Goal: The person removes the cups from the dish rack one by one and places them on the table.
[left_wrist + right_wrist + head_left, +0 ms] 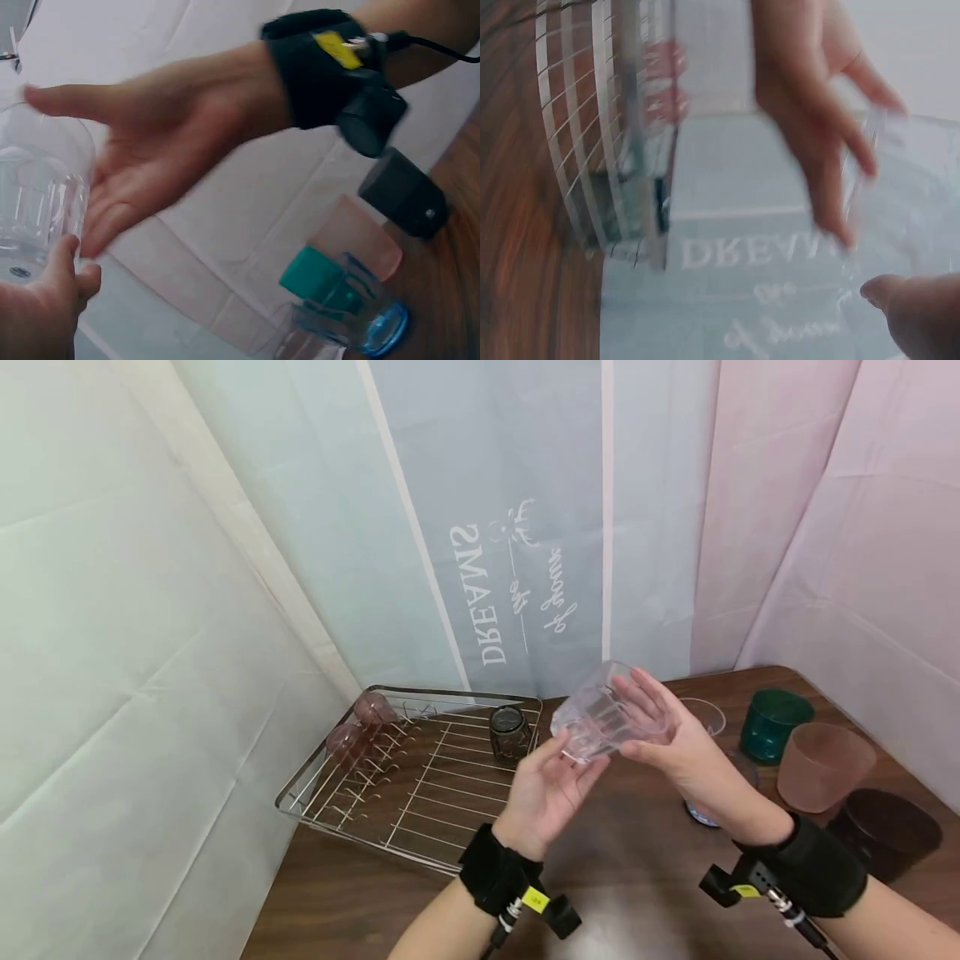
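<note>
A clear plastic cup (600,714) with a faceted lower half is held tilted in the air by both hands. My left hand (550,797) grips it at its base end, thumb on the near side. Around the rim end, the right hand (693,760) holds it between thumb and spread fingers. In the left wrist view the cup (37,187) is cut off by the frame edge, with a small round mark on its base. Blur softens the cup (911,199) in the right wrist view, where the left hand's fingers (829,180) lie along it.
A wire dish rack (420,827) stands left on the wooden table (622,860), bearing two pink glasses (374,708) and a dark glass (509,732). At right are a green cup (776,727), a pink cup (825,768), a dark cup (885,831) and a clear blue-based glass (360,315).
</note>
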`<state>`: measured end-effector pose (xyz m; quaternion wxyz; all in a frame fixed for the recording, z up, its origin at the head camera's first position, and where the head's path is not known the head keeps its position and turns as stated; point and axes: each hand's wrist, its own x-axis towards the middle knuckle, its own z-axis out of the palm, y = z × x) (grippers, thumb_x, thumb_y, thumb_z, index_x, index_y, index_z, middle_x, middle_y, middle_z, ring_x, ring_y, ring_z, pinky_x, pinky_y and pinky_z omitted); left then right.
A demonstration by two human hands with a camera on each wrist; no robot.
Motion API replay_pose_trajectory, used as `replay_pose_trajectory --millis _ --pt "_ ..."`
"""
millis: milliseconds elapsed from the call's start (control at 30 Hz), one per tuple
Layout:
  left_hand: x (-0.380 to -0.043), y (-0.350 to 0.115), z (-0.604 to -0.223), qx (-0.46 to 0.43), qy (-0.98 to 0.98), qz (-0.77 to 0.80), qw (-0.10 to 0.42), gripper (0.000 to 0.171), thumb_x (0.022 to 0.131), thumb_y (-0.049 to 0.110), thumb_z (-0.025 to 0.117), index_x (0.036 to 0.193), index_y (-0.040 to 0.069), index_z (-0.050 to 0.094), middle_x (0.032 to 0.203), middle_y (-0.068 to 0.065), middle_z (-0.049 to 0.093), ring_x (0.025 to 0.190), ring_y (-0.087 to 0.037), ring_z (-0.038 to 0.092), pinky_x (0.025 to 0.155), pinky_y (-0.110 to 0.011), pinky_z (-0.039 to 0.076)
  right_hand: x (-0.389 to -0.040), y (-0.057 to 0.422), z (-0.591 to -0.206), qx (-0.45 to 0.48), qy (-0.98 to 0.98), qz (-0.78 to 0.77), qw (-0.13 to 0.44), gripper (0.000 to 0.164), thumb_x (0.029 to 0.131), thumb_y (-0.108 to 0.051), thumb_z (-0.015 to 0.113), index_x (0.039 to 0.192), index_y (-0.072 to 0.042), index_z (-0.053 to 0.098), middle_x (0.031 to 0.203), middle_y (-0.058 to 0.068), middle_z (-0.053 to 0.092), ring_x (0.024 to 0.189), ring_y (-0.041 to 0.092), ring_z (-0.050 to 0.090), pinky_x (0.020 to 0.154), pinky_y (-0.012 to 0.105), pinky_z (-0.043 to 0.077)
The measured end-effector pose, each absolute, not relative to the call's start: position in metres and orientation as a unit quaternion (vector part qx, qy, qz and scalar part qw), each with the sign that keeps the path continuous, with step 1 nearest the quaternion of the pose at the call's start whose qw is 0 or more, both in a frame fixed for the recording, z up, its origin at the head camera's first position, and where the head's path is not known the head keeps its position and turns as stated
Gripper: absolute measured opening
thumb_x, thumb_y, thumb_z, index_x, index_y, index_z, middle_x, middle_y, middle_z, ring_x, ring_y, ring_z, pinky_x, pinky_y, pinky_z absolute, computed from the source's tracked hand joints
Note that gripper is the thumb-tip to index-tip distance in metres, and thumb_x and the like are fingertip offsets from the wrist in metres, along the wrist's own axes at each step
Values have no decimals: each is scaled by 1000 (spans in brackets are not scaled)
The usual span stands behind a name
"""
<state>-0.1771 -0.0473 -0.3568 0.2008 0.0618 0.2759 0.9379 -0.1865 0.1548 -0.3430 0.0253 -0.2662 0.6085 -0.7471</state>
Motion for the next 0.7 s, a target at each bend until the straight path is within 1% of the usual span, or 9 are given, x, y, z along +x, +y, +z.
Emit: replay_pose_trajectory --millis 100,233,367,433,467,533,567,600,700 --pt "-181 -41 -360 75 336 914 215 42 105 16 45 145 4 44 125 -7 60 108 -17 64 98 -28 53 -186 154 -339 -252 595 -762 17 79 97 6 64 160 -1 18 155 6 44 136 5 48 100 22 49" --pt "-207 -63 -352 154 540 800 212 52 102 13 54 150 -5 44 137 -17 61 123 -26 62 106 -37 48 -186 175 -342 -266 592 -761 3 66 94 14 63 151 -6 36 144 -3 56 128 6 57 96 23 52" --pt "-248 -104 -341 193 825 523 99 71 95 28 74 155 5 45 148 -15 55 132 -26 56 108 -41 46 -177 219 -360 -274 618 -737 -17 73 87 24 63 148 -11 43 141 -5 60 126 5 59 94 20 52" --pt "-266 -122 -341 162 905 389 52 80 90 37 80 155 7 45 130 -18 67 102 -20 69 95 -38 54 -168 243 -375 -261 644 -718 -26 77 84 27 64 146 -14 45 140 -8 61 124 2 59 94 17 50" --pt "-275 -129 -343 139 927 345 41 81 89 39 80 155 8 45 129 -20 66 84 -18 67 89 -38 54 -163 254 -384 -250 665 -703 -33 79 83 28 65 145 -17 46 139 -11 61 122 0 59 94 14 49" --pt "-289 -138 -351 101 949 297 42 83 89 38 81 155 5 43 129 -24 66 58 -16 48 77 -39 51 -151 271 -404 -234 700 -672 -61 85 78 30 68 142 -21 48 135 -14 63 119 -4 59 92 11 48" --pt "-294 -140 -355 86 952 289 51 84 89 37 81 155 3 42 130 -25 64 53 -16 36 73 -40 48 -146 277 -415 -231 714 -656 -76 88 74 32 69 141 -23 50 133 -15 64 117 -5 59 90 10 48" --pt "-300 -141 -359 78 956 279 57 85 88 37 82 155 1 42 131 -26 64 53 -17 35 73 -40 48 -141 282 -425 -226 727 -643 -87 90 72 32 71 139 -25 51 131 -18 64 115 -7 59 87 9 48" --pt "-312 -138 -371 59 957 273 74 88 87 38 83 154 -2 42 152 -23 47 61 -23 38 73 -40 47 -132 290 -454 -242 734 -621 -128 99 61 36 73 135 -27 53 126 -19 65 112 -9 59 84 7 48"
